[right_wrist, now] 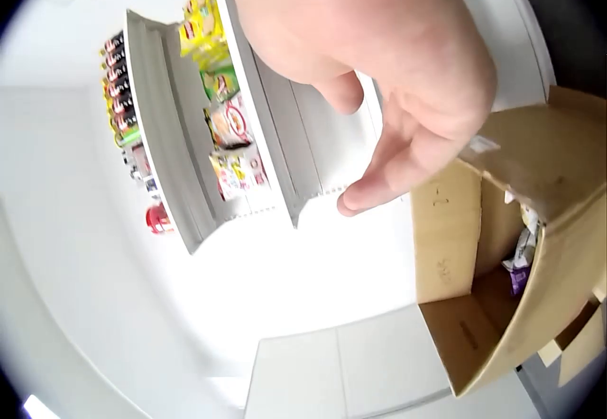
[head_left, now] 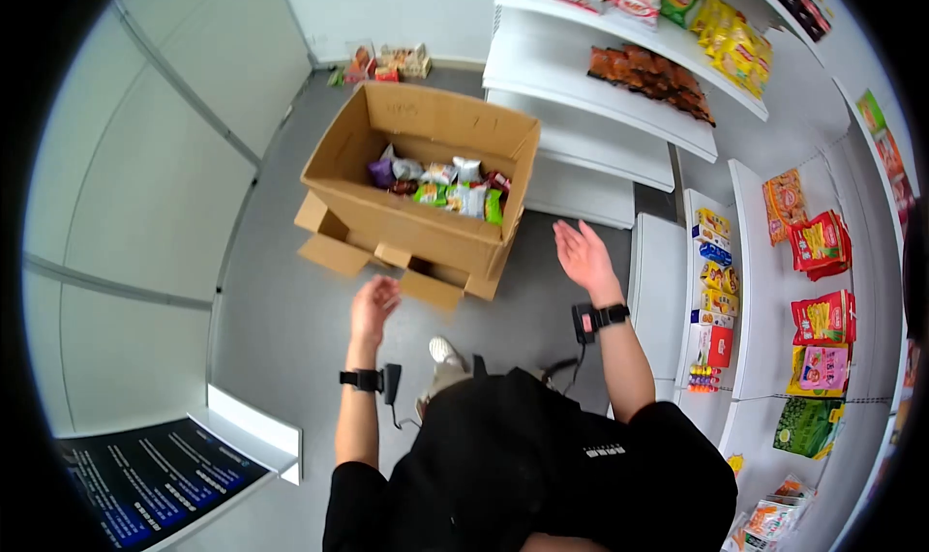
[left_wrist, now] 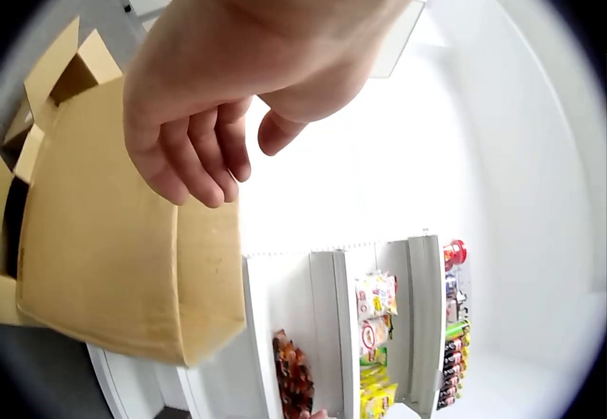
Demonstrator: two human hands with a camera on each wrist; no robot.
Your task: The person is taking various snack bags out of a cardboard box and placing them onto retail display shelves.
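An open cardboard box stands in front of me, its lower flaps spread out. Inside lie several snack bags in silver, green and purple. My left hand is raised just short of the box's near left side, fingers loosely bent with nothing in them. In the left wrist view that hand overlaps the box's outer wall. To the right of the box my right hand is held up, palm showing and fingers extended. The right wrist view shows this hand holding nothing, with the box beyond it.
White shelves with chip bags rise behind the box to the right. More shelving with boxed and bagged snacks runs along my right side. Several small packages sit on the floor by the back wall. A dark printed panel is at lower left.
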